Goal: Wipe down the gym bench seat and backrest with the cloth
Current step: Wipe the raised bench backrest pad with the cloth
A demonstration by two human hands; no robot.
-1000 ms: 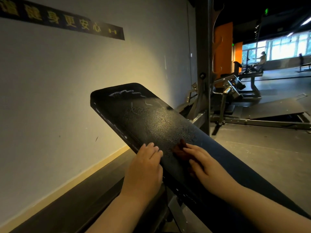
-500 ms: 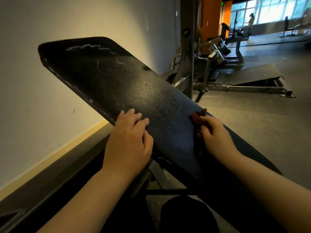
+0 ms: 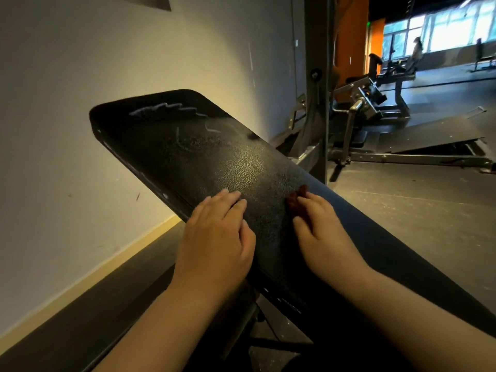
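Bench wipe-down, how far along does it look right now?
Early to midway, by the look of it. In hand: the right hand presses the dark red cloth on the middle of the backrest, while the left hand rests flat beside it. Left: pale smears near the backrest's top end. The seat is hidden, so I can't judge it.

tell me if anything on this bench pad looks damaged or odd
Yes. Near the top end of the backrest, pale squiggly marks cross the black surface, like scratches or dried residue; which one is unclear. The right hand presses the dark red cloth lower down, well short of them.
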